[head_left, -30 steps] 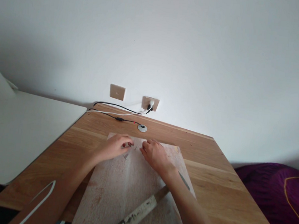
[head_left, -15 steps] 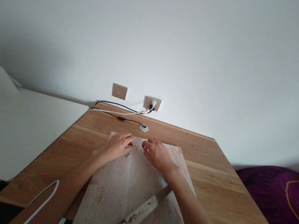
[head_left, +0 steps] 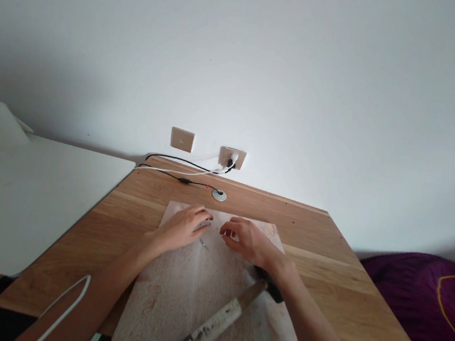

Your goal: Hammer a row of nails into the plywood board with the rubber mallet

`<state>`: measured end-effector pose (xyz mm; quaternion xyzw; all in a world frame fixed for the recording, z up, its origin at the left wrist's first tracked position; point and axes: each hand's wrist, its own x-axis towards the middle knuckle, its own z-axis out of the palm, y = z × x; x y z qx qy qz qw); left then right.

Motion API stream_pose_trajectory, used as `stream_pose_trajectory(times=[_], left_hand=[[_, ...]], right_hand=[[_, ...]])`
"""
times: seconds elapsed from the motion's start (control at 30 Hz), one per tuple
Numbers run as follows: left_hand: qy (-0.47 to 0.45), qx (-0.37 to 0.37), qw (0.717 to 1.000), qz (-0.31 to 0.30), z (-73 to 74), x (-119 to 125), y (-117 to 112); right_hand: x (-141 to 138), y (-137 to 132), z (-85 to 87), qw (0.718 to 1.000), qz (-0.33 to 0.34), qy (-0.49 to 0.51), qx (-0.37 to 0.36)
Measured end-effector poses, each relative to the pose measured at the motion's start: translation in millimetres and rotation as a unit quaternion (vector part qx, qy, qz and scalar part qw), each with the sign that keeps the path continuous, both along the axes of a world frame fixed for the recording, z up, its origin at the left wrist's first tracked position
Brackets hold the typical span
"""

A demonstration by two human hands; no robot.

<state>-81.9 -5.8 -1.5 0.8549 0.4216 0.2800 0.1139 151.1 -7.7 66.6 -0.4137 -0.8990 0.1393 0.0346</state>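
Left hand (head_left: pixel 182 229), right hand (head_left: pixel 250 242) eased apart, grips curled, holding unclear, metal sliver (head_left: pixel 204 243) slanting down-right

Two hands (head_left: pixel 179 229) (head_left: pixel 250 242), one cutting board (head_left: pixel 180 296), one knife (head_left: pixel 214 322), two wall plates (head_left: pixel 182 139) (head_left: pixel 232 158), two cables (head_left: pixel 193 183)

Place: a room in a home, not a kitchen or a workshop by its fittings
Furniture: an oak-veneered wooden table (head_left: pixel 323 269) stood against the wall, with a white tabletop (head_left: pixel 35 203) meeting its corner
Wall: a plain white painted wall (head_left: pixel 240 57) carried a beige switch plate (head_left: pixel 182 139) and a beige power socket (head_left: pixel 232 158)
Wiring: black and white cables (head_left: pixel 181 180) ran to a round metal desk grommet (head_left: pixel 219 195)
Soft furnishing: purple fabric (head_left: pixel 413 306), bedding or a cushion, lay beside the table
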Motion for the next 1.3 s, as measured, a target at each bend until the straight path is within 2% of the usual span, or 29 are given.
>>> stream_pose_trajectory(times=[0.07, 0.23, 0.37, 0.6, 0.77, 0.87, 1.0, 1.3], left_hand=[[0.000, 0.003, 1.000, -0.023, -3.6, 1, 2], [0.006, 0.017, 0.999, -0.034, -9.7, 3, 7], [0.022, 0.037, 0.998, -0.036, -10.6, 2, 10], [0.023, 0.040, 0.999, -0.003, -4.9, 4, 8], [-0.018, 0.036, 0.999, 0.021, -1.2, 6, 6], [-0.035, 0.010, 0.999, 0.001, 1.5, 6, 3], [-0.009, -0.006, 0.999, -0.045, 3.5, 7, -2], [-0.023, 0.003, 1.000, 0.008, -2.2, 6, 2]], right_hand=[[7, -3, -0.7, 1.000, 0.004, 0.011, -0.007], [14, -2, 1.4, 0.990, -0.123, -0.026, 0.059], [8, 0, 3.2, 0.983, -0.154, -0.065, 0.080], [-15, 3, -0.9, 0.979, -0.123, -0.145, 0.075], [-17, 8, -2.6, 0.979, -0.085, -0.170, 0.079], [-16, 9, -3.7, 0.978, -0.072, -0.176, 0.081], [-15, 9, -5.6, 0.980, -0.055, -0.173, 0.081], [-9, 8, -4.9, 0.987, -0.034, -0.135, 0.078]])
